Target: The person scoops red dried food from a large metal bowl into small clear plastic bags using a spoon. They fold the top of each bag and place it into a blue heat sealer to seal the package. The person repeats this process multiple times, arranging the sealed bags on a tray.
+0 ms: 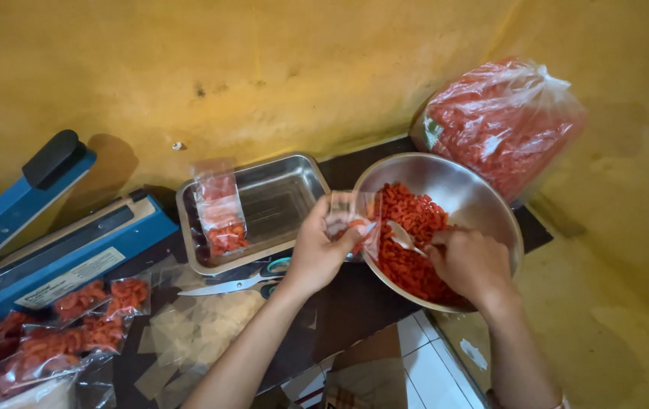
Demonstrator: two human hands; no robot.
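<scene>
A mottled yellow wall (279, 68) backs a dark work surface (347, 303) crowded with packing gear. The left hand (317, 254) is closed around a small clear plastic pouch (353, 220), pinching it by one side and holding its mouth open just over the rim of a steel bowl (491, 212) heaped with red macaroni-shaped snacks (411, 227). The right hand (468, 261) rests inside the bowl, fingers curled shut on a small spoon (402, 236) whose tip points toward the pouch mouth. Behind the bowl leans a large clear bag of the same snacks (502, 125). To the left sit a steel tray (286, 189) with one filled pouch (220, 212) propped in it, scissors (241, 280), a stack of empty pouches (196, 326), a blue heat sealer (44, 242) and a row of sealed packets (74, 318). The risk, as I judge it, lies in the narrow pouch mouth: held on one side only, it could sag shut, and pieces would drop off the spoon past the rim onto the surface rather than back into the bowl.
</scene>
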